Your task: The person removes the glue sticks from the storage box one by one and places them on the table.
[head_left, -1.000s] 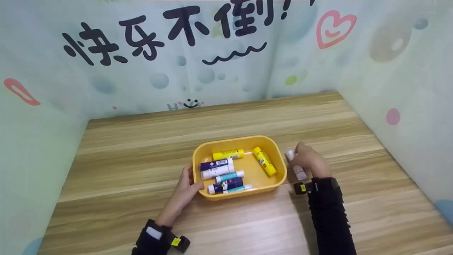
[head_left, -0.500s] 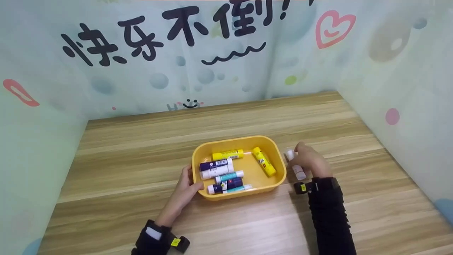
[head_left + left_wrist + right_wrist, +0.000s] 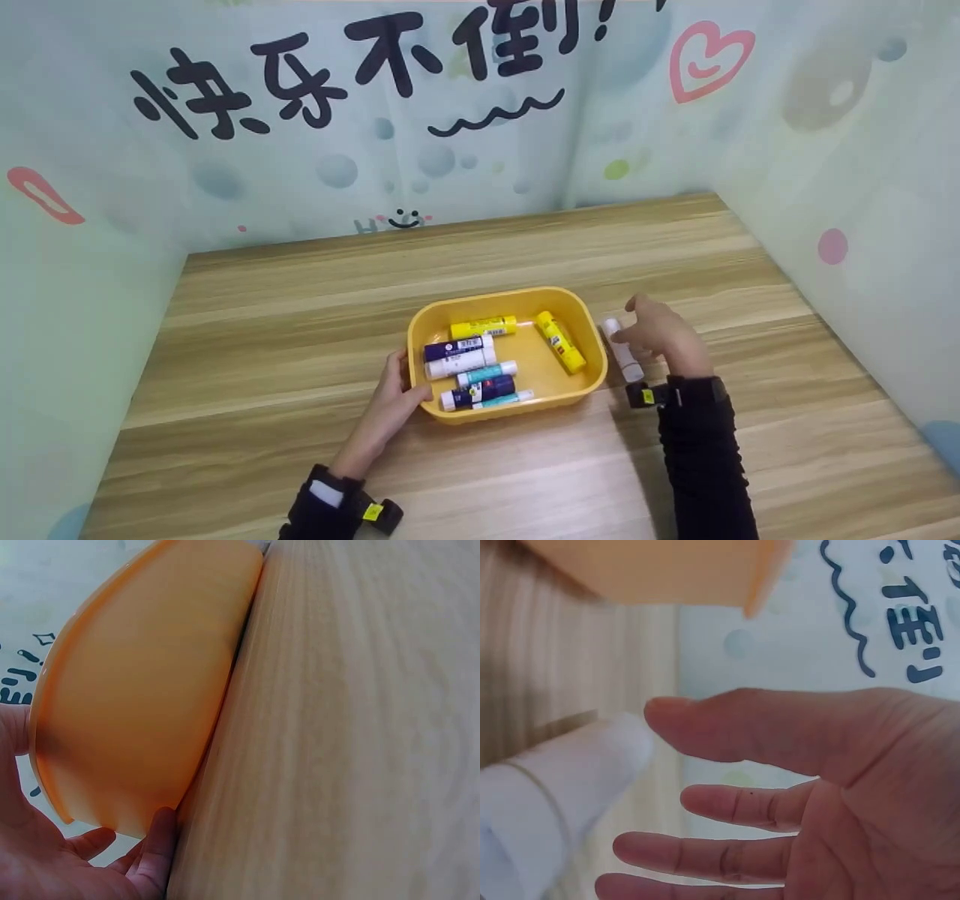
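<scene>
A yellow plastic bin (image 3: 534, 375) stands on the table, holding several glue sticks. My left hand (image 3: 391, 401) grips its left end, thumb over the rim and fingers against the outer wall, as the left wrist view shows. Just beyond the bin's right end lies a white glue stick (image 3: 630, 366) on the table. Over that stick is my right hand (image 3: 664, 339), thumb and fingers spread. In the right wrist view the fingers (image 3: 705, 859) are straight with nothing between them, and the white stick lies off the thumb tip.
Inside the bin, a yellow glue stick (image 3: 560, 343) lies on the right; another yellow one (image 3: 484, 328) is at the back. Purple (image 3: 454, 349), white (image 3: 459, 364), teal and navy (image 3: 487, 390) sticks are bunched at the left. Printed cloth walls (image 3: 480, 165) border the wooden table (image 3: 300, 315).
My right hand has let go of the white glue stick, its fingers spreading and lifting. The stick now lies slightly closer to the bin. My left hand and the bin have not moved.
</scene>
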Demonstrator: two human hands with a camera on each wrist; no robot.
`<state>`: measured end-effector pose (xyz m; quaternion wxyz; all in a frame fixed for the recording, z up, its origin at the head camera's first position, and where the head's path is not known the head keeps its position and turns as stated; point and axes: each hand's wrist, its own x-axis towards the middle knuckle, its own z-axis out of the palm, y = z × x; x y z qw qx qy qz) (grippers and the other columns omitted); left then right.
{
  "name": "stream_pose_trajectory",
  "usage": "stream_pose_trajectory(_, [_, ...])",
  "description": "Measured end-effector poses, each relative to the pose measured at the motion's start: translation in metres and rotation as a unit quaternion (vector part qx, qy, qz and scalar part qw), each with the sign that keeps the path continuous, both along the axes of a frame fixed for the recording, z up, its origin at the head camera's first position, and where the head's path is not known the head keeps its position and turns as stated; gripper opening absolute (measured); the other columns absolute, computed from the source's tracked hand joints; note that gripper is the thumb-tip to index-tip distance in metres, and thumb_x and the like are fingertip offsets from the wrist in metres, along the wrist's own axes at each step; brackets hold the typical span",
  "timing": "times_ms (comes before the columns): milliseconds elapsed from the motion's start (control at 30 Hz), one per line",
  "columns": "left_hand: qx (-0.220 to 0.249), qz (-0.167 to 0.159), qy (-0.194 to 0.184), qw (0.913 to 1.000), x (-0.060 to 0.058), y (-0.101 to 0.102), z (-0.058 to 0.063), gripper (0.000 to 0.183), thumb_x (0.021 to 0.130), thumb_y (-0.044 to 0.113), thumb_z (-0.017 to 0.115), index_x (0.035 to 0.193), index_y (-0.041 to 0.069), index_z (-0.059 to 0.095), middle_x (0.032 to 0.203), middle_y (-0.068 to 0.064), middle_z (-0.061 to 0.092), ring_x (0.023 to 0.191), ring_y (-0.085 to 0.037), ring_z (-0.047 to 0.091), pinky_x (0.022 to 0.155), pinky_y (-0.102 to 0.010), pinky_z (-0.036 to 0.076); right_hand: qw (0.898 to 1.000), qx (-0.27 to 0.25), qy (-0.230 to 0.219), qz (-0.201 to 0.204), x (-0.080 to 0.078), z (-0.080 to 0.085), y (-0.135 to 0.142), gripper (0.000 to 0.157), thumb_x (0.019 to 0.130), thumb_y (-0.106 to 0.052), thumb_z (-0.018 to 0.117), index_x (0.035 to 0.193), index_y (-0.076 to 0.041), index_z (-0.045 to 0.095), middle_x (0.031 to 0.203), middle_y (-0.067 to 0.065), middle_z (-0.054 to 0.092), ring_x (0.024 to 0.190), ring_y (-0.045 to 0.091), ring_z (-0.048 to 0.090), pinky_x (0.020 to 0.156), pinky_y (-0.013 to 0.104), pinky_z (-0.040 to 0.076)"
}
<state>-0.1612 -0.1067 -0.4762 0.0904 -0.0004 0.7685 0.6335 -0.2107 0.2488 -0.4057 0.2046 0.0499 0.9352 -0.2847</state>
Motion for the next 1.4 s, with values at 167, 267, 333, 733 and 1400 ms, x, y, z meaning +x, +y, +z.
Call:
stream_pose_trajectory(167, [0.001,-0.003,-0.002,1.0,-0.001,0.0,-0.001,0.071,0.073,0.002,0.055,0.136,-0.001,0.023,0.138,-0.023,0.035,0.119,-0.033,0.043,0.104,-0.045,0.033,0.998,0.026,0.042,0.027,0.003,0.009,-0.004,0.064,0.082,-0.027,0.061,0.13,0.005,0.033,0.121,0.029,0.05,0.105,0.039,0.051,0.087,0.049,0.043])
stream_pose_trajectory(267, [-0.001,-0.004,-0.001,1.0,-0.001,0.0,-0.001,0.071,0.073,0.002,0.055,0.136,-0.001,0.023,0.139,-0.022,0.035,0.12,-0.033,0.043,0.104,-0.045,0.033,0.998,0.023,0.055,0.031,0.006,0.016,-0.006,0.063,0.082,-0.027,0.06,0.131,0.004,0.034,0.116,0.028,0.053,0.102,0.037,0.052,0.084,0.048,0.044])
stream_pose_trajectory(333, [-0.001,-0.005,-0.004,1.0,-0.001,-0.001,-0.001,0.071,0.074,0.002,0.055,0.137,0.0,0.022,0.139,-0.022,0.035,0.12,-0.033,0.043,0.104,-0.044,0.033,0.997,0.017,0.063,0.031,0.008,0.02,-0.008,0.063,0.083,-0.027,0.06,0.132,0.003,0.034,0.114,0.027,0.054,0.101,0.037,0.053,0.082,0.047,0.045])
stream_pose_trajectory(733, [0.006,-0.031,-0.01,0.9994,0.01,-0.001,0.026,0.07,0.076,-0.001,0.053,0.137,-0.006,0.019,0.137,-0.029,0.033,0.123,-0.038,0.038,0.107,-0.048,0.027,0.988,0.007,0.141,0.069,0.023,0.037,-0.032,0.046,0.085,-0.024,0.06,0.122,-0.002,0.044,0.114,0.025,0.055,0.098,0.037,0.053,0.081,0.048,0.044])
stream_pose_trajectory(1400, [0.011,-0.025,-0.009,0.9996,0.012,0.001,0.031,0.07,0.076,-0.003,0.052,0.137,-0.008,0.018,0.142,-0.028,0.028,0.128,-0.038,0.034,0.109,-0.046,0.025,0.983,-0.002,0.138,0.123,0.021,0.02,-0.081,0.039,0.084,-0.017,0.062,0.118,-0.003,0.049,0.109,0.018,0.057,0.089,0.027,0.056,0.076,0.037,0.049])
